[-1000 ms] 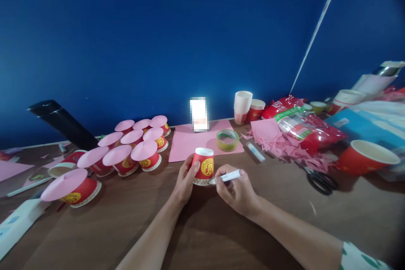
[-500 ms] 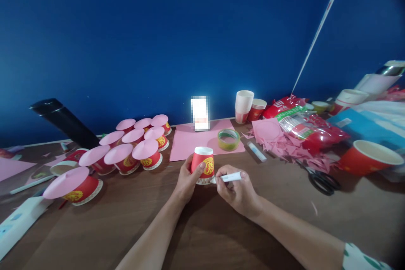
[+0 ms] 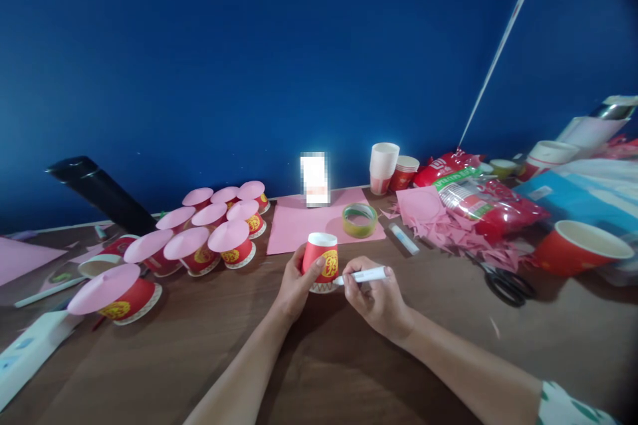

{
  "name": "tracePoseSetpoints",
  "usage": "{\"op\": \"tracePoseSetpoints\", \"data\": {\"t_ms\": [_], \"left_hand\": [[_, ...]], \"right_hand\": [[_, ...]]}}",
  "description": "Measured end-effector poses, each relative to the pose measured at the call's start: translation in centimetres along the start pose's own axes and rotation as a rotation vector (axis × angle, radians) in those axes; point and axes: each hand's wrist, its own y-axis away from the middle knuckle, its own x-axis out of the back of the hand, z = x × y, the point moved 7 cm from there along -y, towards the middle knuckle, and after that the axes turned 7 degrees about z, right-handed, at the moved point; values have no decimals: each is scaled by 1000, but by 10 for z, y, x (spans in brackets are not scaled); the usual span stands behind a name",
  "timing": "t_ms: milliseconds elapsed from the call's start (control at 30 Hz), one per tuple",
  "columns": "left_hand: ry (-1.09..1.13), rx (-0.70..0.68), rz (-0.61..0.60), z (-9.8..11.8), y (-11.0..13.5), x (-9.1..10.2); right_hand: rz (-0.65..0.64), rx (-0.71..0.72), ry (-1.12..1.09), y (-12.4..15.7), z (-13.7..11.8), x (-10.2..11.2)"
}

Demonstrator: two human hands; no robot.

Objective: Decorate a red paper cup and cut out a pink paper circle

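Observation:
A red paper cup (image 3: 312, 263) with a yellow emblem stands upside down, its white base up, in front of me. My left hand (image 3: 295, 284) is closed around the cup's left side, thumb across the front. Dark zigzag lines run along the white band at its lower edge. My right hand (image 3: 376, 302) pinches a white marker (image 3: 367, 275), whose tip is at the band's right side; I cannot tell if it touches. To the left, several similar cups (image 3: 238, 254) wear pink paper cone tops (image 3: 229, 236).
Pink paper sheets (image 3: 294, 222) lie behind the cup with a tape roll (image 3: 359, 220) on them. At right are a glue stick (image 3: 404, 239), pink scraps (image 3: 461, 232), black-handled scissors (image 3: 508, 285) and an orange-red cup (image 3: 568, 249). A black bottle-like cylinder (image 3: 104, 189) leans at left.
My right hand and the marker have shifted slightly right. The cup seems turned a little in my left hand, with more of the zigzag showing.

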Motion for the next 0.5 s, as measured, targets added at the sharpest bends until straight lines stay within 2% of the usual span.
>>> {"op": "tracePoseSetpoints", "data": {"t_ms": [233,500], "left_hand": [[12,-6,16,-1,0,0],[31,-14,22,-4,-1,2]], "right_hand": [[-17,12,-7,0,1,0],[-127,-1,75,3,6,-7]]}}
